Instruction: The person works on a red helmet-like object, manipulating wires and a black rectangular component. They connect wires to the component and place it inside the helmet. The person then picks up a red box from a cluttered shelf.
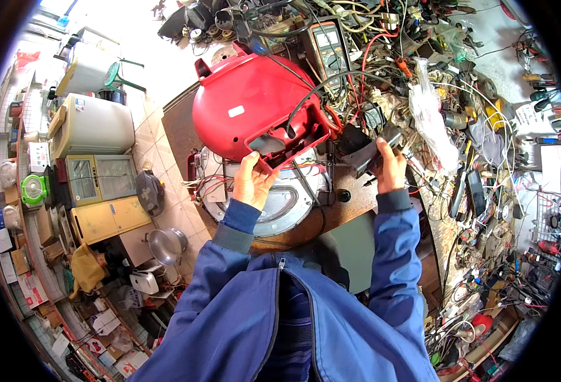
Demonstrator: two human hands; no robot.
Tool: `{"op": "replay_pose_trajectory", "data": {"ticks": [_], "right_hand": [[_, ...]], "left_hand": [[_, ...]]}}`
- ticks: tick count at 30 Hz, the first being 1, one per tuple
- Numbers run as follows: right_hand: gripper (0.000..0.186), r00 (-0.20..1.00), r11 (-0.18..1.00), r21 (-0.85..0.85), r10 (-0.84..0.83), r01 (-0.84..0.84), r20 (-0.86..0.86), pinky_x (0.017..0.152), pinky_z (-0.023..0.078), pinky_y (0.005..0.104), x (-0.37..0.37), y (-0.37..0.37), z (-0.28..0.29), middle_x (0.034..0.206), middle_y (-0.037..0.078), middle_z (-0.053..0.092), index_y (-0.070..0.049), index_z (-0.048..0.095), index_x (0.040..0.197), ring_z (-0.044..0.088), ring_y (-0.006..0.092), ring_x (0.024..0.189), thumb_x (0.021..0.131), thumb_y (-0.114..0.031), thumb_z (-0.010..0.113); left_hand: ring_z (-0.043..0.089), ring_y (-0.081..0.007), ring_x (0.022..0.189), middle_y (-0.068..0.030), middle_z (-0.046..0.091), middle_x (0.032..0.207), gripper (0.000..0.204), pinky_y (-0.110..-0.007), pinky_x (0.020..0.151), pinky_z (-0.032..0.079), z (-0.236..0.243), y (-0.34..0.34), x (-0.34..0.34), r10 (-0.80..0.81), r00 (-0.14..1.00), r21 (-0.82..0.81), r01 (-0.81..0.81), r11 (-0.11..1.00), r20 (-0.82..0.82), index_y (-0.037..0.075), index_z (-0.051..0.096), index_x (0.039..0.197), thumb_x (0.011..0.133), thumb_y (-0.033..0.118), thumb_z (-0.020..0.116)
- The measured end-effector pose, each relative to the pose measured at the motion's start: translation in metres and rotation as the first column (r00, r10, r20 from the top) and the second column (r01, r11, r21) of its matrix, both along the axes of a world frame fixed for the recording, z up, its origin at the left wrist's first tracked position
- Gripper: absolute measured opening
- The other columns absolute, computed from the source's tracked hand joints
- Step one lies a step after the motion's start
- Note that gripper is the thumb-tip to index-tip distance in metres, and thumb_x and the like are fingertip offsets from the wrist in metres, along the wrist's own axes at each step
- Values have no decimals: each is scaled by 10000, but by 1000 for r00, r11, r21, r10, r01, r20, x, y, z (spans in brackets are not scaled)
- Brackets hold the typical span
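Left hand (252, 181) grips the rim of the red cooker shell (248, 105), tilted up off its grey base (280, 200) on the counter (350, 197). Right hand (390, 167) clamps a black part (369, 156). Opened up, wiring exposed; reassembly looks still ahead.

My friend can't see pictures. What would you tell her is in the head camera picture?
A person in a blue jacket works at a cluttered repair bench, the left hand gripping the open edge of a red rounded appliance shell tipped above its round metal base. The right hand holds a dark part beside it. Tangled wires and a meter lie behind.
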State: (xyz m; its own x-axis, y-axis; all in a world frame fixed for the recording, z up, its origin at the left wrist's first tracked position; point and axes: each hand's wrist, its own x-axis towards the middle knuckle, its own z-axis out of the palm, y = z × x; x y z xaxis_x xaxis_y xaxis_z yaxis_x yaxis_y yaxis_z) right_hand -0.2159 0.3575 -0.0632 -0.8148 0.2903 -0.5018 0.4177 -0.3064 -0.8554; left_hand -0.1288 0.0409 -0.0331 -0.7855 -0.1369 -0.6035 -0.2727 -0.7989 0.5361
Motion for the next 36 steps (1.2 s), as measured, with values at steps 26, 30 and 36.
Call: {"op": "replay_pose_trajectory", "data": {"ticks": [26,30,36], "right_hand": [[243,638,621,148,738,-770,219,452,407,246,141,-75,-4,610,37,581,18,646,855,507,94,482,979,-191,637],[164,652,620,206,738,-757,173,522,461,245,130,-73,-7,724,50,631,31,653,996,570,104,575,970,-127,618],[164,653,611,233,723,-756,224,554,491,256,146,-88,-7,754,69,663,45,660,1007,601,104,605,942,-105,651]], "left_hand": [[448,-42,534,22,537,620,352,-216,497,350,20,-40,157,-235,950,-329,293,898,206,86,584,713,1001,289,594],[465,-53,508,16,551,596,398,-229,477,354,8,-53,159,-189,970,-369,232,900,151,68,599,681,994,313,602],[528,-93,593,-20,603,658,345,-258,575,420,0,-67,162,-155,983,-393,180,902,95,23,639,699,984,213,593]]}}
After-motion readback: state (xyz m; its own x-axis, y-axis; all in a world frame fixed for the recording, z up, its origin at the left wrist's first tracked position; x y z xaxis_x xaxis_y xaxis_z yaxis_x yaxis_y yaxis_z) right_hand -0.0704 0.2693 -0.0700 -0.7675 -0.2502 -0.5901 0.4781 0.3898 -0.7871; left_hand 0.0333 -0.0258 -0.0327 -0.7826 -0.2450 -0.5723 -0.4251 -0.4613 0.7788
